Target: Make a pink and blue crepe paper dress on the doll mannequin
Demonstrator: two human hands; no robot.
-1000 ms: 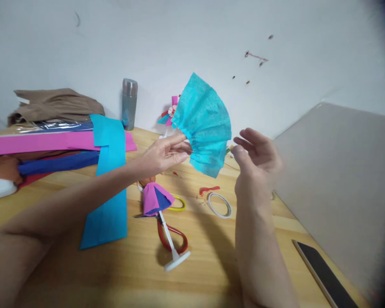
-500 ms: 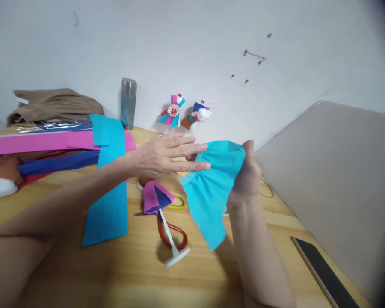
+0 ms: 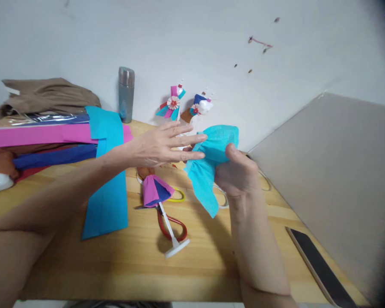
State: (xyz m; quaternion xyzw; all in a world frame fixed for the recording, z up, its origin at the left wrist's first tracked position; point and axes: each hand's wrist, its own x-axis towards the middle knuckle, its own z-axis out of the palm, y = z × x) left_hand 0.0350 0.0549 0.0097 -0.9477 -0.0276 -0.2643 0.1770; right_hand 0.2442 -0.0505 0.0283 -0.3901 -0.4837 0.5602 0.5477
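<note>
A gathered piece of turquoise crepe paper [image 3: 205, 171] is held above the table between my hands. My left hand [image 3: 167, 145] reaches in with long, spread fingers lying over its gathered edge; the thumb is mostly hidden behind, and the edge appears pinched there. From the right, my right hand [image 3: 239, 171] grips the paper's other side, thumb up in front and the fingers largely hidden. Below them, a pink and blue paper piece [image 3: 155, 191] sits around a white stand [image 3: 176, 248], over red-handled scissors [image 3: 182, 233].
Folded turquoise paper [image 3: 109, 201] lies left, partly under my forearm, near pink paper strips [image 3: 41, 134] and brown cloth [image 3: 48, 96]. A grey bottle [image 3: 126, 96] and two decorated figures [image 3: 173, 102] stand by the wall. A phone [image 3: 321, 265] lies right; yellow scissor handles [image 3: 179, 195] show centrally.
My right hand has turned, bringing its thumb over the front of the turquoise paper and folding the upper part. The paper's lower tip has risen. My left fingers have spread slightly.
</note>
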